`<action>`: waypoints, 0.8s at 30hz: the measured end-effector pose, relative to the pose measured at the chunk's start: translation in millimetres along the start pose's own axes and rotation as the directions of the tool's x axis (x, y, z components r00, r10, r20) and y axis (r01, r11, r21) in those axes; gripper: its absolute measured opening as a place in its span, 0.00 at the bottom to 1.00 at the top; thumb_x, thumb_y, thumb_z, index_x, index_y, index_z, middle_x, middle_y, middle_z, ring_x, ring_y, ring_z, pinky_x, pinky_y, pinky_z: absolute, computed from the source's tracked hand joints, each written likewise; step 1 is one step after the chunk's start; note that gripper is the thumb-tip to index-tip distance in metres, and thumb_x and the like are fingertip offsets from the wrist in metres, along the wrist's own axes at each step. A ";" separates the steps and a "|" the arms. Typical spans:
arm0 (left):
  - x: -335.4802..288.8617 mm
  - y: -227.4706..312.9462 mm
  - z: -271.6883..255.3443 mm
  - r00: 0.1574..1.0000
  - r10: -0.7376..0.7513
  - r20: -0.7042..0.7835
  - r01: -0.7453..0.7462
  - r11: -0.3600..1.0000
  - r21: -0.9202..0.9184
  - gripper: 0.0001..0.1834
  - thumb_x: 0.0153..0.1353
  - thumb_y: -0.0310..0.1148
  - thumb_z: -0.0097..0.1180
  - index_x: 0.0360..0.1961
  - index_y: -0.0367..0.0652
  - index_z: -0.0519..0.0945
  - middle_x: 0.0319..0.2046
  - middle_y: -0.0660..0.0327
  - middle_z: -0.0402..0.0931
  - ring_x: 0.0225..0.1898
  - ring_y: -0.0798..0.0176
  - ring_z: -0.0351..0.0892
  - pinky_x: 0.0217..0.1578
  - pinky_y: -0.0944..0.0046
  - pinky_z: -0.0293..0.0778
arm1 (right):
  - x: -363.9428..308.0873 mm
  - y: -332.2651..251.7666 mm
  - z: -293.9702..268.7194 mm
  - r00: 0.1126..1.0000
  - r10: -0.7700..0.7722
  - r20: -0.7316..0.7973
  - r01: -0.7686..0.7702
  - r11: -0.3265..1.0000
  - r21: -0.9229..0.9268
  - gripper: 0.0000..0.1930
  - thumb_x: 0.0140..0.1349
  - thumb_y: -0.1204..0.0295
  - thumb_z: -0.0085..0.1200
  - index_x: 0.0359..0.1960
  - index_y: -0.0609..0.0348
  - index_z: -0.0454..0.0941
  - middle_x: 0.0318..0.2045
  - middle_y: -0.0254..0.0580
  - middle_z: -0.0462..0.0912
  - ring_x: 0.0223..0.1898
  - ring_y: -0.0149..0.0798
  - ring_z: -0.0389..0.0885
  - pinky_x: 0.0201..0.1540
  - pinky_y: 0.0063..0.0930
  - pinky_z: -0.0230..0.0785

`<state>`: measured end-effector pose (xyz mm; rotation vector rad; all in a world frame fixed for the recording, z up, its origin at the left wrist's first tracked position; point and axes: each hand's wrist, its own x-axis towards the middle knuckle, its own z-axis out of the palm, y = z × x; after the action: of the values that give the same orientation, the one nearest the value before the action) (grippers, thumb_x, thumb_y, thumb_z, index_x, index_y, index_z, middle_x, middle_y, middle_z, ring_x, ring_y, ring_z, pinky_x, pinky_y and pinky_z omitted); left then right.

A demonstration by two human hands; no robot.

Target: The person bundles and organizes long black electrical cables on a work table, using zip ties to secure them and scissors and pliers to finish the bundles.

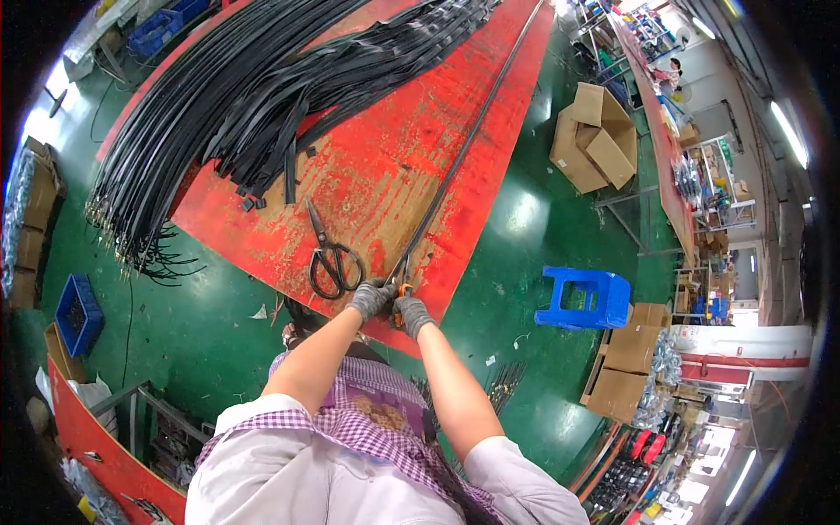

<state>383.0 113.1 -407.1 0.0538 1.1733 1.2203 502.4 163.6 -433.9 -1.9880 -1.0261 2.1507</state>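
At the near end of the red table [490, 206], my left hand [373, 300], in a grey glove, is closed around the end of a long black strip [454, 164]. This strip runs away from me along the table's right side. Close beside it, my gloved right hand [413, 315] grips an orange-handled hand tool [404, 290]; its slim jaws lie by the strip, and I cannot tell whether it is pliers or cutters. Large black-handled scissors [330, 255] rest on the table just left of my hands, blades pointing away.
A thick bundle of black cables [175, 140] hangs over the table's left edge, with flat black strips [289, 96] beside it. Right of the table stand a blue stool [584, 298] and an open cardboard box [595, 140]. A blue crate [79, 315] sits on the floor at left.
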 end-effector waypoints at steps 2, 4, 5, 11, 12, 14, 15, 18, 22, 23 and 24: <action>-4.7 5.2 -0.4 0.999 0.005 -0.035 -0.004 0.999 0.043 0.16 0.49 0.31 0.52 0.39 0.34 0.70 0.31 0.60 0.73 0.29 0.67 0.72 0.30 0.66 0.69 | -19.1 -18.8 16.5 0.998 0.048 -0.038 -0.051 0.996 -0.070 0.03 0.41 0.75 0.43 0.20 0.60 0.65 0.13 0.43 0.66 0.14 0.41 0.68 0.15 0.36 0.64; -10.2 11.2 8.7 0.999 -0.008 -0.054 0.014 0.994 0.106 0.15 0.50 0.31 0.52 0.39 0.36 0.71 0.31 0.60 0.73 0.30 0.66 0.72 0.30 0.67 0.69 | -14.8 -17.4 11.1 0.995 0.058 -0.077 -0.065 0.993 -0.102 0.05 0.42 0.73 0.43 0.20 0.62 0.68 0.15 0.45 0.69 0.15 0.43 0.71 0.15 0.34 0.65; -5.1 8.5 9.9 0.999 -0.009 -0.047 0.014 0.994 0.111 0.15 0.50 0.31 0.52 0.39 0.36 0.71 0.31 0.60 0.73 0.30 0.66 0.72 0.30 0.67 0.69 | -5.7 -10.9 3.6 0.995 0.055 -0.082 -0.063 0.993 -0.095 0.05 0.42 0.73 0.43 0.20 0.62 0.68 0.15 0.45 0.69 0.15 0.43 0.71 0.15 0.34 0.65; 7.6 -0.1 -7.5 0.999 -0.045 0.002 0.044 0.999 0.025 0.11 0.49 0.30 0.52 0.35 0.39 0.74 0.26 0.64 0.74 0.25 0.68 0.72 0.27 0.69 0.68 | 2.0 -3.6 8.4 1.000 0.008 -0.016 -0.010 0.996 -0.091 0.07 0.43 0.70 0.44 0.19 0.60 0.69 0.14 0.42 0.69 0.16 0.41 0.70 0.16 0.33 0.63; 6.3 1.5 6.9 0.998 -0.045 0.040 0.046 0.999 -0.016 0.11 0.49 0.28 0.52 0.35 0.38 0.73 0.27 0.62 0.74 0.26 0.67 0.72 0.28 0.69 0.69 | 22.9 7.1 -12.0 0.997 -0.081 0.013 0.081 0.976 -0.204 0.04 0.40 0.74 0.43 0.20 0.59 0.65 0.12 0.42 0.65 0.13 0.42 0.67 0.15 0.36 0.63; 5.8 1.0 4.0 0.999 -0.038 0.036 0.041 0.997 -0.072 0.11 0.49 0.27 0.52 0.36 0.37 0.73 0.28 0.61 0.73 0.27 0.67 0.72 0.29 0.69 0.69 | 24.8 7.4 -8.6 0.985 -0.147 0.087 0.167 0.929 -0.330 0.06 0.38 0.78 0.41 0.21 0.58 0.61 0.09 0.42 0.62 0.11 0.43 0.65 0.13 0.40 0.64; 5.6 0.1 -6.0 1.000 -0.027 0.003 0.027 0.999 -0.020 0.11 0.49 0.27 0.51 0.36 0.37 0.73 0.28 0.62 0.73 0.28 0.67 0.72 0.29 0.69 0.69 | 12.3 1.6 5.0 0.996 -0.069 0.049 0.078 0.975 -0.210 0.05 0.38 0.78 0.42 0.20 0.58 0.61 0.09 0.42 0.62 0.11 0.43 0.65 0.13 0.40 0.64; 10.4 -4.3 -8.5 1.000 0.003 0.003 -0.003 0.999 0.049 0.11 0.49 0.27 0.51 0.36 0.37 0.72 0.28 0.62 0.73 0.28 0.68 0.71 0.29 0.70 0.69 | 9.5 2.1 6.4 0.999 -0.048 0.012 0.049 0.993 -0.109 0.05 0.38 0.77 0.42 0.19 0.58 0.61 0.09 0.42 0.62 0.11 0.42 0.65 0.13 0.40 0.64; 17.9 -11.7 -4.9 0.996 0.088 -0.008 -0.086 0.989 0.117 0.12 0.50 0.29 0.51 0.37 0.37 0.72 0.28 0.63 0.73 0.27 0.69 0.71 0.29 0.70 0.68 | 26.2 8.6 -0.2 0.993 -0.115 -0.006 0.111 0.970 -0.219 0.03 0.38 0.77 0.42 0.18 0.58 0.62 0.09 0.42 0.62 0.11 0.42 0.65 0.13 0.39 0.64; 17.8 -12.0 -5.7 0.996 0.090 -0.011 -0.089 0.989 0.117 0.12 0.50 0.29 0.51 0.37 0.37 0.72 0.28 0.63 0.73 0.27 0.69 0.71 0.29 0.70 0.68 | 26.9 7.6 0.5 0.993 -0.116 -0.003 0.113 0.969 -0.219 0.03 0.38 0.77 0.42 0.18 0.58 0.62 0.09 0.42 0.62 0.11 0.42 0.65 0.13 0.39 0.64; 17.7 -11.0 -6.3 0.997 0.079 -0.012 -0.078 0.996 0.035 0.12 0.50 0.30 0.51 0.37 0.38 0.73 0.28 0.63 0.73 0.27 0.69 0.71 0.29 0.70 0.68 | 27.3 5.5 1.3 0.990 -0.138 0.013 0.137 0.962 -0.235 0.04 0.38 0.77 0.42 0.19 0.58 0.62 0.09 0.42 0.63 0.11 0.42 0.65 0.13 0.39 0.64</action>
<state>384.0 118.3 -428.2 0.1192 1.2133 1.2708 498.5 171.1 -460.4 -1.9418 -1.4332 2.0370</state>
